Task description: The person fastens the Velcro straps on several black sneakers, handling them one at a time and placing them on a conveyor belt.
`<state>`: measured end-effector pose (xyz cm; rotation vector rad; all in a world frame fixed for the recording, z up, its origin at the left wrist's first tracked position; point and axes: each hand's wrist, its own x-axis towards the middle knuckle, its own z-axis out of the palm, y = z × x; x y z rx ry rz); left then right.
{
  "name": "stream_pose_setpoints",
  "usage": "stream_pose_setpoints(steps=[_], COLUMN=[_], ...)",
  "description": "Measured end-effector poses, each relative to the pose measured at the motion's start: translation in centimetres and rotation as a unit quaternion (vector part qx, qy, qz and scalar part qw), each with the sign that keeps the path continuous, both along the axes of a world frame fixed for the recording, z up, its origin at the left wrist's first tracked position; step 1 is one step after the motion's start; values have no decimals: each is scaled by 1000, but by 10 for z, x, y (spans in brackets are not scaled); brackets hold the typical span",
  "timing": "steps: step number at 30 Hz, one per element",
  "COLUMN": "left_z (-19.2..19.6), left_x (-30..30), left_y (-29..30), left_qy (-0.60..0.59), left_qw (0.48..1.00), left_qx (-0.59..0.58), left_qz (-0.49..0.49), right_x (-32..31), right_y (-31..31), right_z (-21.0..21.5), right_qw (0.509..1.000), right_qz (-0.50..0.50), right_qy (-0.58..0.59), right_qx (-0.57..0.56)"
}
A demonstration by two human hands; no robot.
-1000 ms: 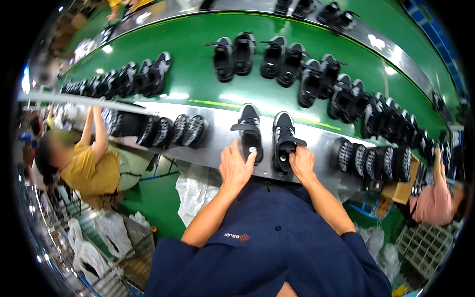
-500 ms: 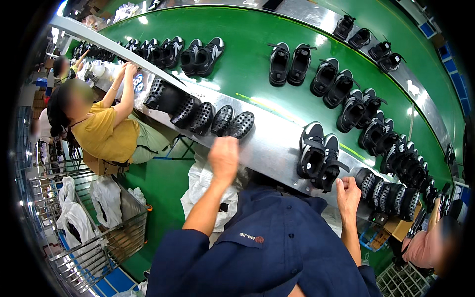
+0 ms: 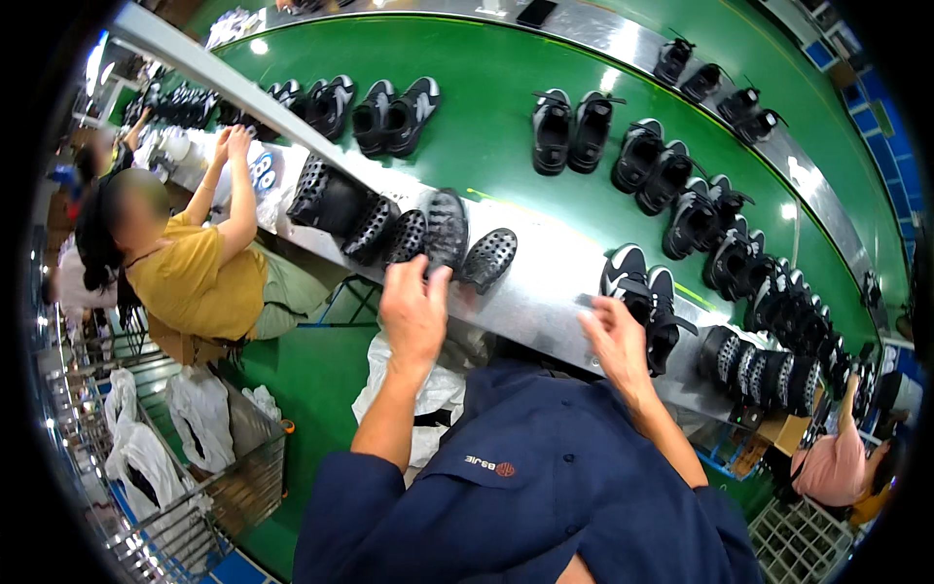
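Observation:
My left hand (image 3: pixel 413 310) grips, between thumb and fingers, the near end of a black shoe-shaped form (image 3: pixel 447 226) dotted with round marks, blurred by motion and tilted up off the steel ledge. Just right of it a second dotted form (image 3: pixel 489 259) lies on the ledge. More of these dotted forms (image 3: pixel 407 237) stand in a row to the left. My right hand (image 3: pixel 618 343) hovers over the ledge with fingers apart, holding nothing. Close beside it, to the right, stands a pair of black shoes with grey-and-white trim (image 3: pixel 626 275).
The steel ledge (image 3: pixel 540 282) runs along a green conveyor belt (image 3: pixel 496 107) carrying several pairs of shoes. More dotted forms (image 3: pixel 754 375) stand at the right. A co-worker in a yellow shirt (image 3: pixel 209 277) sits at the left, near a wire cart (image 3: pixel 243 477) of white bags. A metal bar (image 3: pixel 243 97) slants overhead.
My left hand has lifted one dotted form out of the row. My right hand has moved left, away from the near side of the shoe pair, and its fingers have spread.

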<state>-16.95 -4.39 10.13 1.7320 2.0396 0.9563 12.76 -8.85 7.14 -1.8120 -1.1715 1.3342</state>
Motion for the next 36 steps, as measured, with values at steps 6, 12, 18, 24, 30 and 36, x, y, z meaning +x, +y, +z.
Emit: stream_pose_setpoints(steps=[6, 12, 18, 24, 30, 36], left_z=[8, -65, -96, -93, -124, -127], left_x=[106, 174, 235, 258, 262, 230], left_y=[-30, 4, -17, -6, 15, 44], left_qy=[-109, -380, -358, -40, -22, -35], left_qw=[953, 828, 878, 965, 876, 893], left_qx=[34, -272, -239, 10, 26, -86], left_qz=[-282, -310, -209, -257, -481, -440], right_x=[-15, 42, 70, 112, 105, 68], right_y=[5, -37, -71, -73, -27, -23], right_z=[21, 31, 50, 30, -14, -64], right_qw=[929, 929, 937, 945, 907, 895], right_qz=[-90, -11, 164, 126, 135, 100], right_qy=[342, 310, -308, -300, -398, -408], right_qx=[-110, -200, -28, -34, 15, 147])
